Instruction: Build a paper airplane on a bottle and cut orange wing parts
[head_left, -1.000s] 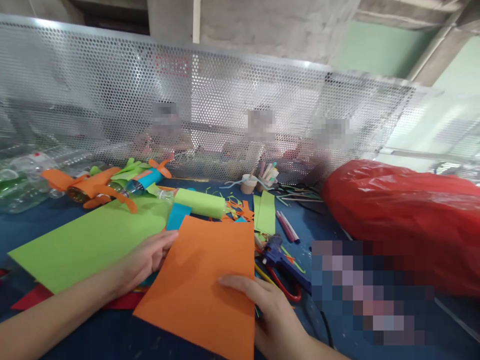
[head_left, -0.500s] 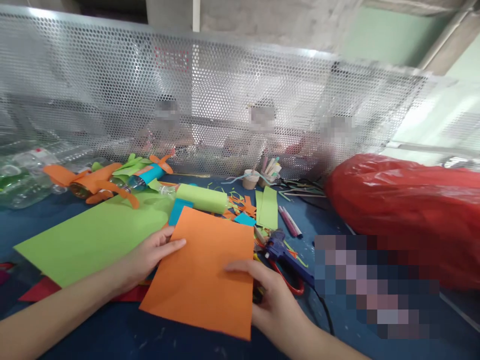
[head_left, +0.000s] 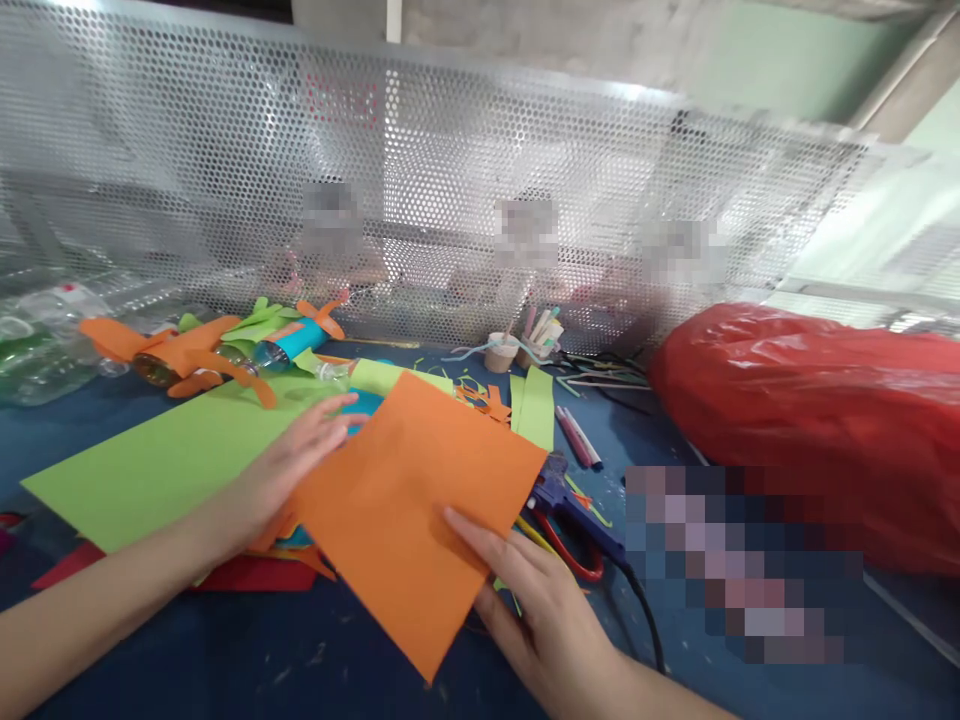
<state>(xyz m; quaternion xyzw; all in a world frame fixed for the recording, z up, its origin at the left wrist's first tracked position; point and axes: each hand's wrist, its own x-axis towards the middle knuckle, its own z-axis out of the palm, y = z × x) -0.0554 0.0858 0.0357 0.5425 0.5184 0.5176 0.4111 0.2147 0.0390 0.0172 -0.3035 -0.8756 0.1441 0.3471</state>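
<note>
A sheet of orange paper [head_left: 420, 500] is tilted cornerwise in front of me, above the table. My right hand [head_left: 551, 610] grips its lower right edge, with a finger lying across the top face and the thumb partly underneath. At the sheet's left corner is my left hand [head_left: 300, 455], fingers stretched out and apart; whether it still touches the paper I cannot tell. Under my left forearm lies a large light green sheet [head_left: 150, 465]. Blue paper [head_left: 364, 408] and a bottle wrapped in green paper [head_left: 401, 377] show just beyond the orange sheet.
A blue glue gun [head_left: 574, 510] and red-handled scissors [head_left: 581, 550] lie right of the sheet. Behind are markers [head_left: 577, 437], green strips [head_left: 534, 405] and a cup of pens [head_left: 540, 340]. Paper-covered bottles [head_left: 187, 355] lie left, a red plastic bag [head_left: 810, 400] right. People sit behind a perforated metal screen [head_left: 442, 170].
The orange sheet has turned clockwise in my right hand, so a corner now points toward me. My left hand has loosened from its left edge and its fingers have straightened.
</note>
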